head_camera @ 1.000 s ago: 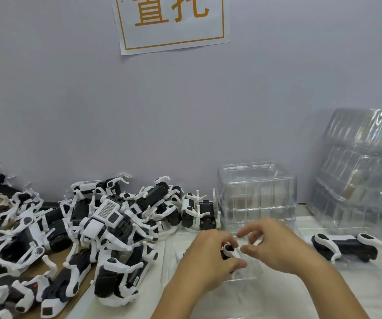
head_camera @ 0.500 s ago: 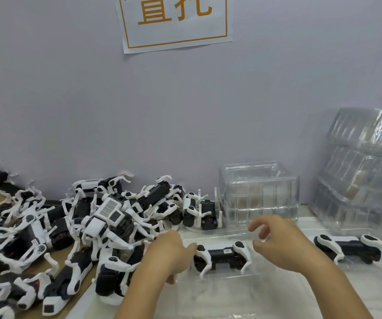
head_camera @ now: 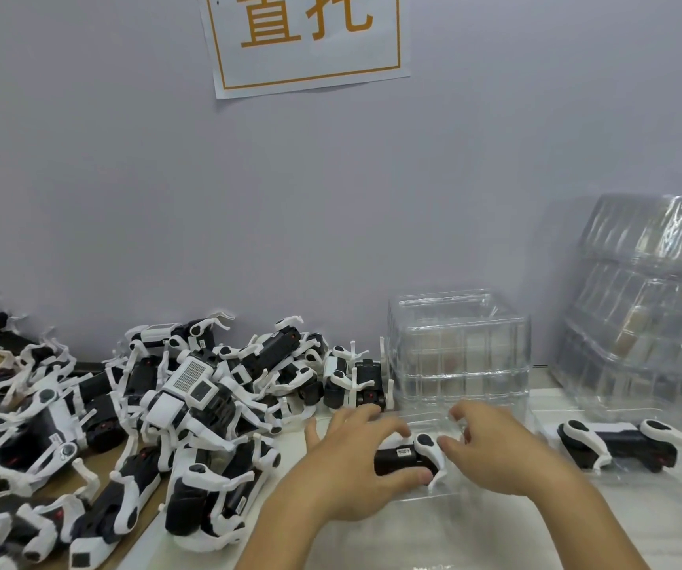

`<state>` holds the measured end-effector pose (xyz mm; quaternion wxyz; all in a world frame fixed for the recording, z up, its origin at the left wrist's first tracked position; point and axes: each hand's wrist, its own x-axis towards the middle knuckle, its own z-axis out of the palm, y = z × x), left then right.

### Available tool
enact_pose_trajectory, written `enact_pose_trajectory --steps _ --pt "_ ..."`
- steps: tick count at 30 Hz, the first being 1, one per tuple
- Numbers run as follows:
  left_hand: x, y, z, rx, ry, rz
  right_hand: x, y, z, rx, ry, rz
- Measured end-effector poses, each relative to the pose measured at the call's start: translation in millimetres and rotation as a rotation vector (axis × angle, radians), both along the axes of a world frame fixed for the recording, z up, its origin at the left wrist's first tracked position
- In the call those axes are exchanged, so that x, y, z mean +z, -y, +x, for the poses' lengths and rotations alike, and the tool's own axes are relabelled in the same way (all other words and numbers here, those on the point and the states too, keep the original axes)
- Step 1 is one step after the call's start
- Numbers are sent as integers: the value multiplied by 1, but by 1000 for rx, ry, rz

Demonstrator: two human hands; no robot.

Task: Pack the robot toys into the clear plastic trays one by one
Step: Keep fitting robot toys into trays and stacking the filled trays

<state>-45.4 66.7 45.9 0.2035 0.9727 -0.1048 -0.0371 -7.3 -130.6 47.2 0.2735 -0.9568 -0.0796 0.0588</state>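
A black-and-white robot toy [head_camera: 407, 456] lies in a clear plastic tray [head_camera: 434, 493] on the surface [head_camera: 495, 536], directly under the fingers of both hands. The left hand [head_camera: 356, 466] grips the toy's black body, thumb curled along its near side, fingers [head_camera: 366, 423] over its far side. The right hand [head_camera: 495, 450] has its curled fingers [head_camera: 460, 415] above the toy's white leg, the thumb tip touching it. Just beyond the fingers stands a stack of clear trays [head_camera: 458, 347]. Left of the left fingers lies a heap of robot toys [head_camera: 125, 405]. Right of the right fingers, another robot toy [head_camera: 619, 444] sits in its own tray, with a leaning stack of bagged trays [head_camera: 651, 306] behind it.
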Motion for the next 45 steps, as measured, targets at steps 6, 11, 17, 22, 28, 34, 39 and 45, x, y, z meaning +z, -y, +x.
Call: enact_pose_trajectory --steps 6,11,17,22,28,34,39,45 --pt "4 -6 -5 -37 -105 42 -1 1 -1 7 -6 13" --pt "4 -5 -8 -31 -25 47 -1 1 0 20 3 13" --pt "13 -6 -11 -52 71 46 4 7 3 10 52 105" --pt "25 -4 -11 -115 376 155 24 19 2 -73 293 403" --pt "33 1 -10 -115 656 297 37 20 -5 -141 474 667" --pt "33 1 -9 -87 744 271 38 17 -5 -162 527 745" --pt "34 -2 -12 -38 689 -97 37 17 -1 -244 584 897" --pt "37 -17 -10 -68 499 -822 39 20 0 -299 573 1079"
